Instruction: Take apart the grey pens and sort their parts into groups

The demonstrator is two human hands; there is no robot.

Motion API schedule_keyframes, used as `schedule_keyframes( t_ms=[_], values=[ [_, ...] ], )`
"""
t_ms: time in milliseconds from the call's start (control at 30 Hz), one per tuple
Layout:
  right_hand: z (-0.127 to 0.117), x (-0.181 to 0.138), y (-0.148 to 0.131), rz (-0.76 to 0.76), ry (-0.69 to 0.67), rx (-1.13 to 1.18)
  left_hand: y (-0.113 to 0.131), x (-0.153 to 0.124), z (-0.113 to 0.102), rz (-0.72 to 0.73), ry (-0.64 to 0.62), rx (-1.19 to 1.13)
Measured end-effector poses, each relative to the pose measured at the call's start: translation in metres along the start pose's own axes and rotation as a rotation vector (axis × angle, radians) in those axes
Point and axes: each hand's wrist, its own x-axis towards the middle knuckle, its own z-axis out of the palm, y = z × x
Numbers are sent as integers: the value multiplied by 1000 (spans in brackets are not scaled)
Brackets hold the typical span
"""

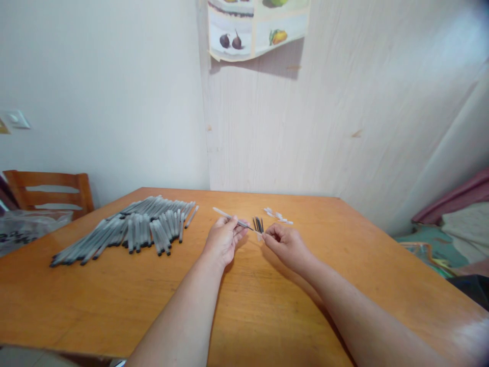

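My left hand [224, 238] holds a slim pen with a translucent barrel [220, 211] between thumb and fingers. The pen slants down to the right, its dark narrow end pointing at my right hand [284, 242]. The fingertips of my right hand pinch a small translucent piece [259, 236] right at that end; whether it is fitted onto the pen I cannot tell. Just behind, between the hands, lie several short thin black sticks [259, 223]. Farther back on the right are several small clear plastic pieces [278, 215].
A large heap of translucent pens with black ends [145, 224] covers the left part of the wooden table [260, 316]. Behind the table stands a wall with a fruit poster [254, 43]. A wooden chair [49, 191] and a plastic bag [30, 229] are at the left.
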Motion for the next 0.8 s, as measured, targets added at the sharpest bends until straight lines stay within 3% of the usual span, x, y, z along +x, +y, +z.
schedule_keyframes(
  t_ms=[500,800],
  values=[
    [-21,5,9,-41,-35,-49,34,13,-22,218,291,-67],
    [-13,6,14,216,53,-395,27,16,-23,198,281,25]
  ],
)
